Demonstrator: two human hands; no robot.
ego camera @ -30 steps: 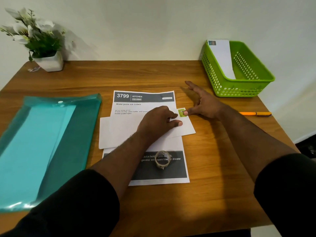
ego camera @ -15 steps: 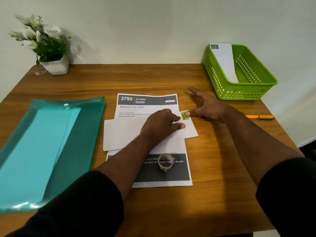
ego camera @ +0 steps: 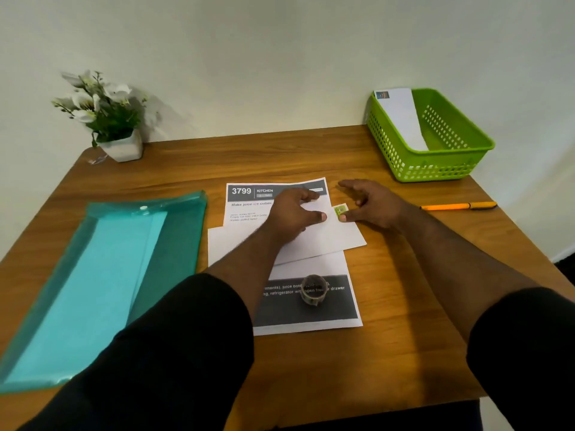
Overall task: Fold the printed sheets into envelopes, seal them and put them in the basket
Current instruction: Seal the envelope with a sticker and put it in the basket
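At table centre, atop the printed sheet, lay a white envelope. Pinned flat under the left hand, fingers loosely spread. Pressed by the right hand, thumb on the green stamp at the far right corner, other fingers splayed. Best rubbed firmly, envelope held steady. Basket far right, well apart.
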